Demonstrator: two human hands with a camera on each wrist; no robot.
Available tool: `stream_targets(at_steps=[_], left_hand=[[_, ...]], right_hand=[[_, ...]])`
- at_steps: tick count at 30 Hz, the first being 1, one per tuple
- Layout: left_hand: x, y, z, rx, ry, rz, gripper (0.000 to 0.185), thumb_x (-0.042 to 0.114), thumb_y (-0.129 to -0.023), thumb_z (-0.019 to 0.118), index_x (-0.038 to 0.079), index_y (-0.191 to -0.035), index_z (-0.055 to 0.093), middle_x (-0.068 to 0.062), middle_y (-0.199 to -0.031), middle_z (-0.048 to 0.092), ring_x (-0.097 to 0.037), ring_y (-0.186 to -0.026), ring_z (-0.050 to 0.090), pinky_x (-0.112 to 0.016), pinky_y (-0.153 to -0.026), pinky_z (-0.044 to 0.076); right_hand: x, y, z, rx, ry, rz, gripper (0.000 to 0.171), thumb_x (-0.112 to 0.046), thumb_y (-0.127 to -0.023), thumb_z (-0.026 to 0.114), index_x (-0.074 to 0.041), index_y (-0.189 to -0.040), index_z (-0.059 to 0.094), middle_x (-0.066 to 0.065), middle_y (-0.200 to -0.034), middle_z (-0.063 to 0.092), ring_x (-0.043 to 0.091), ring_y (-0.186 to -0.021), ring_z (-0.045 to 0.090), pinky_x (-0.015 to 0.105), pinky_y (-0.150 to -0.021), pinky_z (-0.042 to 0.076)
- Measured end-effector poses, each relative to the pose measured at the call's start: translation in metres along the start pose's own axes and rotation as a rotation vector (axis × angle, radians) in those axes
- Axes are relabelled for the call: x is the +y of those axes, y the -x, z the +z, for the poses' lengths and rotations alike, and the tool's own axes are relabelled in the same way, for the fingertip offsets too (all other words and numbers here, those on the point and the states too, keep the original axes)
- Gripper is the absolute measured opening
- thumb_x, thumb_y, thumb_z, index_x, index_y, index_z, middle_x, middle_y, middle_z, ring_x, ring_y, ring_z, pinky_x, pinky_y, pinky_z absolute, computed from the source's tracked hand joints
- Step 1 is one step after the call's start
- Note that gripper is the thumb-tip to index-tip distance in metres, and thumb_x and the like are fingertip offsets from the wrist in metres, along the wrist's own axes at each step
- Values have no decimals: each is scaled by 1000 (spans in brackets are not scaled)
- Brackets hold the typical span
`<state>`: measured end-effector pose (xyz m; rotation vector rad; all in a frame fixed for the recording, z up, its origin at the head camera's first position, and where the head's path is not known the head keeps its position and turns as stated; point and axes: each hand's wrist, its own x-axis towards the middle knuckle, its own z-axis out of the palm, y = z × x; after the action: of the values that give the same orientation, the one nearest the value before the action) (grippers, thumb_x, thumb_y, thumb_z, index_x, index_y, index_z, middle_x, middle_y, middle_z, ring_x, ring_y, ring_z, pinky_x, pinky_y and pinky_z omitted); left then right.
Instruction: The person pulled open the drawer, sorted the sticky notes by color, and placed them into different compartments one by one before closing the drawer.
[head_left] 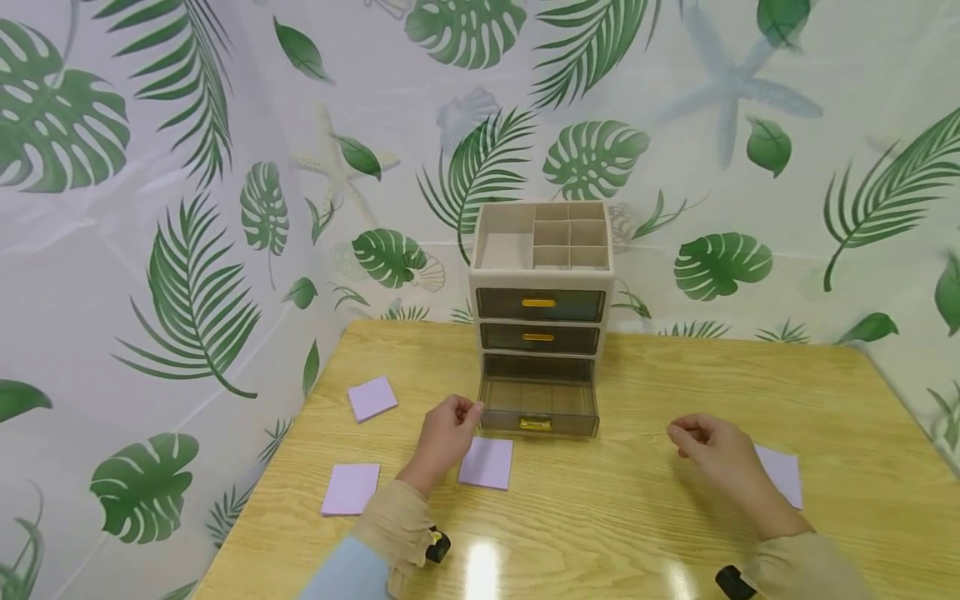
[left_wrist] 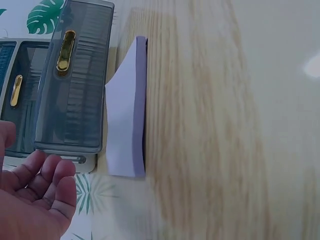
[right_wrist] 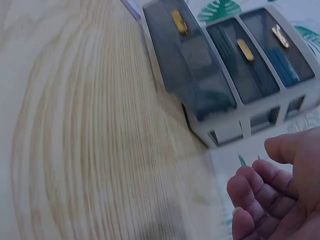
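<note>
drawer unit [head_left: 540, 317] stands behind sticky pad [head_left: 487, 462], both on table [head_left: 637, 517].

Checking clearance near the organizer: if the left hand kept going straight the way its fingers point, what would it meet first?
Most likely the open bottom drawer: the left hand points at its left front corner, fingertips very near or touching. Depth is unclear.

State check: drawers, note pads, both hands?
Bottom drawer: pulled out, looks empty.
Middle drawer: closed.
Top drawer: closed.
Top tray: looks empty.
Four purple note pads, nearest one: flat on the table, none held.
Left hand: loosely curled, holds nothing, by the bottom drawer's corner.
Right hand: loosely curled, holds nothing.
</note>
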<state>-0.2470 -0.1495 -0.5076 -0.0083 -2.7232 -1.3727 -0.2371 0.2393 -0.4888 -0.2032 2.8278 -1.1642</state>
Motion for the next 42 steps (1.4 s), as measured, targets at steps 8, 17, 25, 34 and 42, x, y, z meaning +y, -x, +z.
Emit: stream_targets(at_steps=[8,17,25,34,42], left_hand=[[-2,-1,6,50,6,11,23,27,-99,55,7,-91,63,0,-76,55,-12,-66,49,-26,-59,43],[-4,-3,13,53,0,1,23,27,-100,54,8,-91,63,1,-75,55,-11,-66,49,-25,-58,43],[-4,-3,12,61,-2,1,22,26,-100,55,8,-89,63,1,-73,54,-11,-63,48,-26,-55,42],[-8,-4,10,67,-5,-17,22,27,-99,55,10,-89,63,2,-74,56,-11,-64,49,-27,-58,43],[-7,-3,10,64,0,-10,22,27,-99,55,9,-90,63,2,-75,56,-11,-64,49,-27,-58,43]], right_hand=[[48,10,-43,-4,204,111,73,-58,-98,37,9,-122,55,26,-109,61,43,-95,58,50,-72,48],[95,19,-76,-47,334,460,103,-76,-87,34,19,-125,44,40,-124,47,55,-102,49,55,-73,46],[107,26,-76,-141,398,498,108,-78,-85,34,25,-115,47,44,-115,48,58,-97,50,58,-75,46],[102,23,-69,-206,367,477,101,-80,-80,45,18,-98,61,35,-93,60,36,-76,59,51,-69,47],[100,17,-67,-248,442,402,96,-75,-85,44,18,-94,63,36,-94,60,35,-76,60,55,-72,47]])
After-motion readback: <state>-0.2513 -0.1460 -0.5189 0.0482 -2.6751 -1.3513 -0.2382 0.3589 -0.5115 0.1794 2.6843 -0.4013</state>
